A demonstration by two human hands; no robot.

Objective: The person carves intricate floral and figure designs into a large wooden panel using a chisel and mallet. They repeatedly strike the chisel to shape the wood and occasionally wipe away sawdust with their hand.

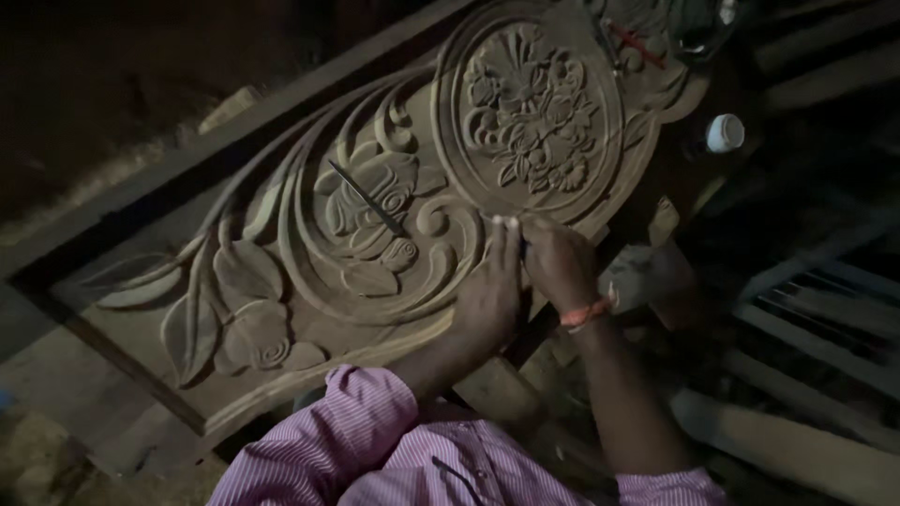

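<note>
Here I'm looking down at a carved wooden panel (pixel 375 215), dim light, lying tilted across the frame with its floral relief facing up. Both hands meet at the panel's near edge, just below the oval flower medallion (pixel 530 108) and beside the scroll curl. My left hand (pixel 492 286) lies flat-ish on the wood, its fingers (pixel 506 230) stretched together and pressing onto the carved border. My right hand (pixel 561 262), with an orange band at the wrist (pixel 586 312), is curled closed next to it; it seems to grip something small and dark, perhaps a tool, but I cannot tell what, since the light is too poor.

I judge the step in hand to be fine work on the border between the medallion and the scroll, the left hand steadying and guiding, the right one driving. The next move, as I read it, calls for short controlled pressure along the groove, keeping the left fingertips clear of the working point.

A slim dark chisel (pixel 366 199) lies loose on the rose carving, well apart from both hands to their left. A white round cap (pixel 725 132) sits off the panel's far right corner.
</note>
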